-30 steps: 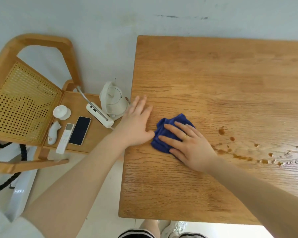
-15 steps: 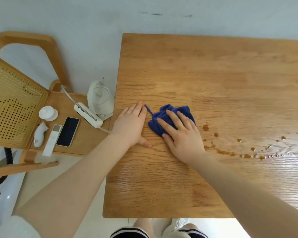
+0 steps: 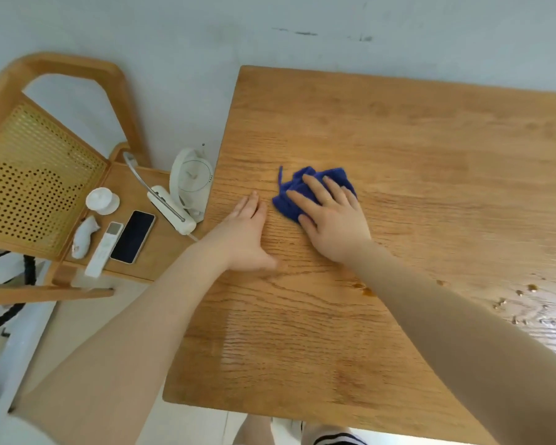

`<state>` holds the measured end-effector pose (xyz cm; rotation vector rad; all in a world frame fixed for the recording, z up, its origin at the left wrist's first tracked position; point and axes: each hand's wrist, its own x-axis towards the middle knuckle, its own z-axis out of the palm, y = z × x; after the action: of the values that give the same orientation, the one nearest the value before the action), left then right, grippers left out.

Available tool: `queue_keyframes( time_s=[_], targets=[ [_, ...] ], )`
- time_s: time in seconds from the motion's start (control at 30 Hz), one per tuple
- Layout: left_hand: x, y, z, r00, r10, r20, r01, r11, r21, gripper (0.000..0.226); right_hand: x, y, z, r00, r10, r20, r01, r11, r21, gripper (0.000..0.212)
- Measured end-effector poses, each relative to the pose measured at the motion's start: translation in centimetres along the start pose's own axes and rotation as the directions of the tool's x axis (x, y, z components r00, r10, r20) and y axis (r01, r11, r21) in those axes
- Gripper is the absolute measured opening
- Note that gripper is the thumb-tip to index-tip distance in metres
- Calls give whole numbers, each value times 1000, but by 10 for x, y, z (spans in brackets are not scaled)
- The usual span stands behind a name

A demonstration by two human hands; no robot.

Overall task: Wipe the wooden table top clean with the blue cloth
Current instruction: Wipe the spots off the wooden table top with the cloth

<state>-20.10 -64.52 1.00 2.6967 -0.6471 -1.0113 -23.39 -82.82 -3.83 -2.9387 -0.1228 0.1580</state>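
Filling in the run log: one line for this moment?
right hand flat on blue cloth | left hand flat on table | brown droplets remain

The right hand (image 3: 336, 224) presses flat on the crumpled blue cloth (image 3: 305, 187) on the wooden counter (image 3: 414, 162); the left hand (image 3: 243, 237) lies flat just beside it (not touching). Brown droplets (image 3: 532, 288) dot the right.
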Motion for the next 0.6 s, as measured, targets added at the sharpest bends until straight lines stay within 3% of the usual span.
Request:
queue_keyframes(
  time_s=[0.07,0.13,0.2,0.3,0.4,0.47,0.6],
  targets=[
    [1,0,-6,999,-21,-37,14,985,-174,104,-28,-6,1,974,-222,49,222,975,7,47],
    [2,3,-7,994,-35,-105,22,993,-118,97,-25,7,-3,939,-332,90,331,943,28,49],
    [2,8,-3,991,-48,-124,40,997,-73,104,-2,30,-7,960,-274,49,273,962,23,45],
    [-4,17,8,995,-81,-57,72,987,-142,107,34,67,-17,999,-50,11,49,997,55,41],
    [-15,27,15,997,-42,-64,30,985,-171,106,41,75,-23,1000,16,20,-18,994,111,41],
    [-20,36,20,997,-12,-81,0,988,-154,107,21,68,-22,1000,-12,7,11,987,157,42],
    [-14,51,30,992,9,-124,-13,999,-30,106,-48,58,-15,962,-274,19,268,952,146,45]
  ],
)
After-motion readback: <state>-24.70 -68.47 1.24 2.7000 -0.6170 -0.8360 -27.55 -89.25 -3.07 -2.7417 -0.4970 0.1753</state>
